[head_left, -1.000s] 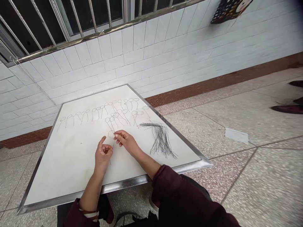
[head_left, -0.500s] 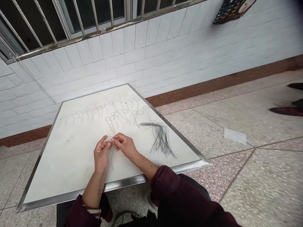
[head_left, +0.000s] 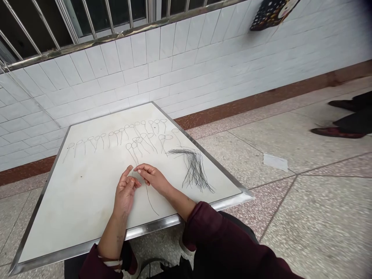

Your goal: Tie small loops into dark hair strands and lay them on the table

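Note:
A thin dark wire [head_left: 150, 202] is held between my two hands over the near part of the white board table [head_left: 72, 217]. My left hand [head_left: 125, 193] pinches a bent part of it at the fingertips. My right hand [head_left: 152, 177] is closed at the same spot, thumb and forefinger together on the wire. Its loose tail hangs below my right fingers toward the table's near edge. Beyond my hands lie several looped wires [head_left: 134, 146], each a ring with a tail. A bundle of straight wires [head_left: 194, 168] lies right of my right hand.
A metal rim [head_left: 157, 224] edges the table. Behind it stands a white tiled wall [head_left: 122, 73] with a barred window [head_left: 95, 19]. A person's shoes [head_left: 337, 132] and a pale flat piece [head_left: 275, 162] are on the floor at right.
The wire's tail has swung right, from hanging almost straight down to a slant. My right fingers have shifted slightly at the bend. The whole view has turned a little to the right.

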`<state>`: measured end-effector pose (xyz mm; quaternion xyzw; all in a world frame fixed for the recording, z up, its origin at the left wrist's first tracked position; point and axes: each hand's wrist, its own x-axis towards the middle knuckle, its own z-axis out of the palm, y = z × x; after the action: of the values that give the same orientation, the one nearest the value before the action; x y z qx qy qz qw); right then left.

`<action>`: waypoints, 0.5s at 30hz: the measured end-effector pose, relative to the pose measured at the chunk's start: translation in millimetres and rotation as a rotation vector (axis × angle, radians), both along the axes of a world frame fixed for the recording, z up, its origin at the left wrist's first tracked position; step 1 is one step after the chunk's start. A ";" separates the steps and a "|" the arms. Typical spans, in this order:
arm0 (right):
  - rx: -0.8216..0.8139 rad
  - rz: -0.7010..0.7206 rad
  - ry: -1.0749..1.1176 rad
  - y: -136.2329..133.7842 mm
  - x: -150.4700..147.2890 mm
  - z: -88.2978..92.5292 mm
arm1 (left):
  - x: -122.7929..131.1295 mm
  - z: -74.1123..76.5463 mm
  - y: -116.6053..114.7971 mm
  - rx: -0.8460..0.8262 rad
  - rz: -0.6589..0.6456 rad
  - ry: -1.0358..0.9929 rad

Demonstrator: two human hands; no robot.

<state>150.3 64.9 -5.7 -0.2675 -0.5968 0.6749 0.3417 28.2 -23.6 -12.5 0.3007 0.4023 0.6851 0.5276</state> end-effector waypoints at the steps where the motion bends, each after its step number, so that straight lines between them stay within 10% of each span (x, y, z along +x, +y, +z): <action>1: 0.010 0.010 -0.005 0.8 0.3 -1.2 | 0.3 0.8 -1.0 -0.003 -0.024 -0.010; 15: 0.351 0.127 -0.047 17.5 16.3 -8.0 | -18.3 20.7 -14.6 -0.143 -0.188 -0.051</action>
<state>166.6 82.4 -13.7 -0.1811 -0.7290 0.5741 0.3258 9.9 -38.2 8.2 0.2814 0.4065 0.6096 0.6197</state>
